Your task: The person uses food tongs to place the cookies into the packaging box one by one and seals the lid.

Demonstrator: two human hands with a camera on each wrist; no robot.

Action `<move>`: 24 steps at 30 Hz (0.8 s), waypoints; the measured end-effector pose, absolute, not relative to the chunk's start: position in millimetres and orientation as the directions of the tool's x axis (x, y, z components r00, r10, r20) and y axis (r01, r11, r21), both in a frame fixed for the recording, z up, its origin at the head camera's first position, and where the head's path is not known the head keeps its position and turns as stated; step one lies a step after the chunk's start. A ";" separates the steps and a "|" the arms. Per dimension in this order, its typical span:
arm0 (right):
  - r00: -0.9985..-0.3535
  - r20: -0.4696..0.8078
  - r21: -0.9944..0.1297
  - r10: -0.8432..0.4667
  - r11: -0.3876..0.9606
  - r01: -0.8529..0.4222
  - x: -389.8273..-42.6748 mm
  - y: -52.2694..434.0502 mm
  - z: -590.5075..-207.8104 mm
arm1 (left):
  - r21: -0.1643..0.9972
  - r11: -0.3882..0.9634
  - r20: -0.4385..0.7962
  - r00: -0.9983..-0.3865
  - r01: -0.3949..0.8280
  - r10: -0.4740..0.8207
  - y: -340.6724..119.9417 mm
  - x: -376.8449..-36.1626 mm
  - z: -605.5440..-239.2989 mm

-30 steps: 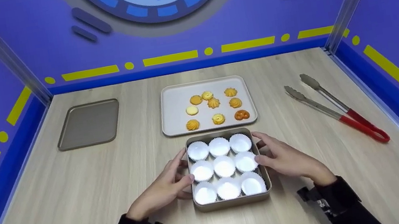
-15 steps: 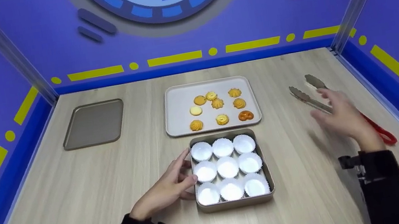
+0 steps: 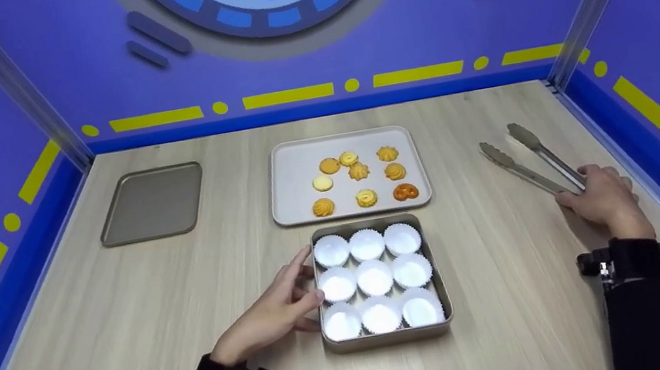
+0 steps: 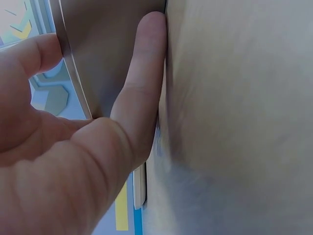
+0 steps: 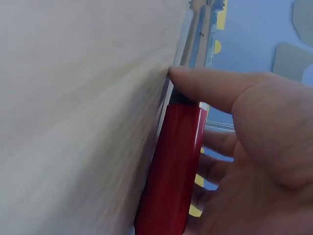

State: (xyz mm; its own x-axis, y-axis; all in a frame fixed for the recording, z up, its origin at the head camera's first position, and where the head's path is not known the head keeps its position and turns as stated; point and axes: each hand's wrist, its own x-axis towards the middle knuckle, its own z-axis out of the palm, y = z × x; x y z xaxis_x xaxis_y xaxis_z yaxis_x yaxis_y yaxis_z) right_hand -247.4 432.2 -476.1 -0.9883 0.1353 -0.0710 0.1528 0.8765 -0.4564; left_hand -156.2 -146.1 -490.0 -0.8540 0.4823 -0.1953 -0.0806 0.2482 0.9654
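splaying red-handled metal tongs (image 5: 175, 161)

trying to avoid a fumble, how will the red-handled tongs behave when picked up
The tongs look stiff: their long, straight metal arms probably won't sag. Those arms stand apart toward the tips, so a squeeze would likely draw them together. Lying flat on the table, they seem unlikely to roll.
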 end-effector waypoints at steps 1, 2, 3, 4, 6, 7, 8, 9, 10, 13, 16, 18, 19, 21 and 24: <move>-0.991 -0.059 -0.453 0.122 0.881 0.136 -248.3 432.6 -476.3 | 0.966 0.248 -0.191 -0.855 -0.076 0.482 -146.2 -156.3 -489.9; -0.993 -0.049 -0.450 0.106 0.885 0.117 -249.2 432.8 -476.5 | 0.966 0.248 -0.189 -0.855 -0.073 0.483 -146.2 -156.5 -489.8; -0.995 -0.038 -0.450 0.087 0.888 0.095 -250.0 432.7 -476.7 | 0.967 0.243 -0.187 -0.854 -0.074 0.486 -146.2 -156.7 -489.6; -0.997 -0.033 -0.454 0.069 0.888 0.077 -250.9 432.3 -476.9 | 0.967 0.243 -0.187 -0.853 -0.073 0.487 -146.2 -156.7 -489.3; -0.999 -0.024 -0.468 0.036 0.883 0.043 -252.7 429.8 -476.2 | 0.966 0.251 -0.180 -0.854 -0.061 0.488 -146.1 -157.0 -489.0; -1.000 -0.019 -0.478 0.019 0.878 0.026 -253.6 428.2 -475.0 | 0.968 0.242 -0.183 -0.852 -0.068 0.491 -146.1 -157.1 -488.9; -1.000 -0.012 -0.488 0.008 0.873 0.013 -254.5 425.9 -473.4 | 0.968 0.242 -0.182 -0.852 -0.068 0.491 -146.0 -157.2 -488.8; -1.000 -0.001 -0.499 0.003 0.867 0.003 -255.3 422.9 -471.2 | 0.968 0.242 -0.181 -0.852 -0.066 0.491 -146.0 -157.3 -488.6; -1.000 0.015 -0.507 0.002 0.862 -0.006 -256.3 419.4 -468.3 | 0.968 0.243 -0.181 -0.853 -0.066 0.490 -145.9 -157.3 -488.6; -0.997 0.083 -0.511 0.006 0.859 -0.037 -257.6 405.4 -454.7 | 0.968 0.239 -0.183 -0.853 -0.071 0.488 -145.3 -157.2 -488.9; -0.990 0.141 -0.501 0.007 0.863 -0.065 -255.2 385.5 -436.1 | 0.968 0.235 -0.192 -0.851 -0.084 0.489 -144.4 -156.6 -489.6; -0.986 0.163 -0.489 -0.016 0.867 -0.095 -251.7 370.3 -422.8 | 0.969 0.227 -0.196 -0.850 -0.093 0.489 -143.9 -156.0 -489.9; -0.985 0.167 -0.484 -0.034 0.868 -0.112 -249.6 362.2 -416.5 | 0.970 0.225 -0.198 -0.850 -0.097 0.487 -143.7 -155.7 -490.0; -0.983 0.162 -0.464 -0.082 0.873 -0.149 -245.7 345.9 -405.5 | 0.971 0.219 -0.197 -0.853 -0.100 0.483 -143.3 -155.3 -490.2; -0.979 0.121 -0.427 -0.162 0.882 -0.199 -241.9 323.5 -394.1 | 0.971 0.217 -0.195 -0.857 -0.100 0.476 -142.2 -154.7 -490.7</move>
